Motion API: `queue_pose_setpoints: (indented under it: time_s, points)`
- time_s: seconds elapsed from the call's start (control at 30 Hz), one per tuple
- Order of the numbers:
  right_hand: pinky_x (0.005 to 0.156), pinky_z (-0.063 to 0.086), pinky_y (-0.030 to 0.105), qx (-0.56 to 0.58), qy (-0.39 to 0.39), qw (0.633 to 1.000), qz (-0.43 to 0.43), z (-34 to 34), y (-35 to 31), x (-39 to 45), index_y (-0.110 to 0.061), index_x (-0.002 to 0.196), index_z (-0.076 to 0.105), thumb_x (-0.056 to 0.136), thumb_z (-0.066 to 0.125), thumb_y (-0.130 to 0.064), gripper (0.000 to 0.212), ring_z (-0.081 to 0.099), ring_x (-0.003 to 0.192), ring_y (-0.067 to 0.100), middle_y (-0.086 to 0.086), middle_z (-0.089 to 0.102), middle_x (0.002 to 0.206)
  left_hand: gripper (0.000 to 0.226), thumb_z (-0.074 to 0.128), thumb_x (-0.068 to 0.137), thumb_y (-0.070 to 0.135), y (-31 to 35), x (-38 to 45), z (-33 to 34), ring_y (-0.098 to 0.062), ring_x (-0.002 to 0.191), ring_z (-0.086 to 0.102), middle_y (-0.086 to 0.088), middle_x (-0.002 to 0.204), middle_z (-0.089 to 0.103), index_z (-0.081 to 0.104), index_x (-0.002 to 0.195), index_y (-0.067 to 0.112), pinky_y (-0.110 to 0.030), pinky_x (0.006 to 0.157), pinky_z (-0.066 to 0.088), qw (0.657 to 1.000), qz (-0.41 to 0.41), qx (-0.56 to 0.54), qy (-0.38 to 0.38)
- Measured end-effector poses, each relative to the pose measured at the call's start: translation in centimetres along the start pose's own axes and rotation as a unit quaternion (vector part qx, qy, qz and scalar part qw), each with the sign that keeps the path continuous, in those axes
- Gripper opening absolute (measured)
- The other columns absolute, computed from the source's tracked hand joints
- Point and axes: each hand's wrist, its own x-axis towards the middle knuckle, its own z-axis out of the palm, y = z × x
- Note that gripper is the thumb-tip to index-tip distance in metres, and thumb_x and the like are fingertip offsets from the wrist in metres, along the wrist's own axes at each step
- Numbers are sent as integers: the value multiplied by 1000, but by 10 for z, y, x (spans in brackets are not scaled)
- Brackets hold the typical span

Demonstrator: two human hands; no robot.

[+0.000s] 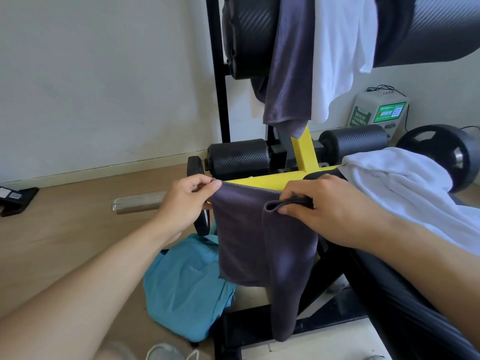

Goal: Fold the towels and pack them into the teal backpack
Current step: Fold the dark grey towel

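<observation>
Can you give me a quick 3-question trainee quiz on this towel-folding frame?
1. True or false: the left hand pinches a top corner of the dark grey towel.
2. Multiple choice: where is the teal backpack? A) on the bench B) on the floor below the held towel C) hanging on the rack
3. Short answer: how many towels hang over the upper padded roller, and in what colours?

Key:
1. True; the right hand grips the other end, bunched in its fingers.
2. B
3. Two: a hanging grey towel and a hanging white towel. Another white towel lies on the bench.
</observation>
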Motion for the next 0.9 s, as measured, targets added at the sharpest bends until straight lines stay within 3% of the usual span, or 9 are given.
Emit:
queue_pose_setpoints:
  time_s: [0.1,0.23,0.33,0.47,0.7,0.9]
  points:
    - [59,39,19,18,37,999,-13,-4,-5,0,-36,87,69,92,65,-42,9,57,68,2,-20,59,63,14,70,95,21,5,-4,2,-32,97,73,-9,94,79,81,88,17,-42,92,60,999,1,-35,-10]
    - [68,47,27,29,66,996,-61,-1,-17,2,-34,89,72,92,68,-41,8,58,68,11,-16,63,66,12,72,93,19,23,-19,14,-17,83,74,-4,86,79,82,89,14,-39,84,61,997,19,-63,-27]
    - [82,41,14,35,83,993,-71,4,-23,1,-33,90,73,91,70,-41,8,59,73,12,-14,68,73,13,73,91,22,36,-32,24,-22,90,76,-7,92,80,83,94,14,-37,83,61,995,33,-65,-62]
    - [73,46,22,111,78,991,-15,6,-23,2,-36,90,74,90,72,-40,4,63,79,4,-18,70,76,14,73,88,23,47,-43,33,-14,87,74,-6,92,80,84,95,17,-31,84,61,992,23,-77,-93]
    - [67,51,32,146,90,984,46,12,-20,3,-33,84,67,90,73,-38,10,64,72,10,-10,68,70,30,71,75,39,49,-48,36,-17,87,76,-7,91,80,84,94,20,-30,84,56,989,10,-99,-108]
    - [63,53,40,163,79,981,68,10,-20,1,-33,86,63,91,72,-36,10,59,63,13,-7,64,66,29,70,79,36,52,-49,35,-21,90,77,-8,94,80,84,96,18,-31,82,56,988,12,-108,-111]
